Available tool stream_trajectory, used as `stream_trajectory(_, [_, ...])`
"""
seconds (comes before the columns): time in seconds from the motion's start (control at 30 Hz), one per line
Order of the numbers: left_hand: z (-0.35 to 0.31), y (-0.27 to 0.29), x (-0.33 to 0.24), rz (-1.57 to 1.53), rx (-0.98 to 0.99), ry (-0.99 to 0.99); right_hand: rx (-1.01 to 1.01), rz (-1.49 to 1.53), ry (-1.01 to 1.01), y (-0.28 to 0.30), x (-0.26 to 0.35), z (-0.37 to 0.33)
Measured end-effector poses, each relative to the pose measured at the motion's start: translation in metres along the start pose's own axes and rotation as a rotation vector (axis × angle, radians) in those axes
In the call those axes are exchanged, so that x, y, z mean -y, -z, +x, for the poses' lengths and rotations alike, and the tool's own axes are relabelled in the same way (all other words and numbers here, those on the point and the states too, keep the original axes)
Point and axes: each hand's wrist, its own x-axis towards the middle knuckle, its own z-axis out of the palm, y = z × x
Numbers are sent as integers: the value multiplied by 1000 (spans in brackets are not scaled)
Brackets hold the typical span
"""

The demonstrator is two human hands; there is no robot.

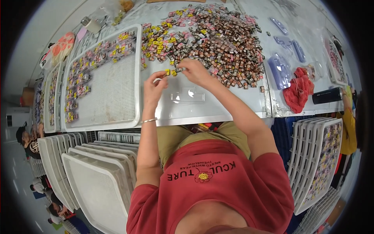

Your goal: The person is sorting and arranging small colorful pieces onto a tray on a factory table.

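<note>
Over the white table, my left hand pinches a small yellow square piece between thumb and fingertips. My right hand is closed close by, its fingertips on a small dark square piece. Another yellow piece shows between the two hands; I cannot tell whether either hand holds it. Just below the hands lies a clear plastic case. Beyond them spreads a big loose heap of small square pieces, mostly brown and black, with yellow and pink ones toward its left.
Left of my hands lies a white mesh tray, partly filled with rows of grouped pieces. To the right are purple plastic pieces, a red cloth and a black bottle. Stacked trays stand below the table; other people sit far left.
</note>
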Motion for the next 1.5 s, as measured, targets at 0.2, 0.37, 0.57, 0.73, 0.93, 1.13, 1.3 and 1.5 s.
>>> stream_trajectory(0.2, [-29,2,32,169,156,-39,366,-233,-12,-31,22,31])
stream_trajectory(0.37, [-42,-24,21,717,15,-368,321,-243,-46,-19,16,16])
stream_trajectory(0.57, [-55,-23,7,762,-27,-297,148,766,-543,5,6,-20])
stream_trajectory(0.73, [-57,-24,16,814,-23,-262,115,956,-657,-1,30,-54])
stream_trajectory(0.93, [-66,-25,13,617,-117,-264,-34,640,-376,-11,29,-65])
stream_trajectory(1.13, [-52,-43,-11,-121,26,102,-172,93,0,9,63,-52])
stream_trajectory(1.3, [-49,-45,-8,-270,77,60,-140,410,-175,20,72,-55])
stream_trajectory(1.5, [-54,-43,-10,-319,68,49,-25,574,-294,37,78,-53])
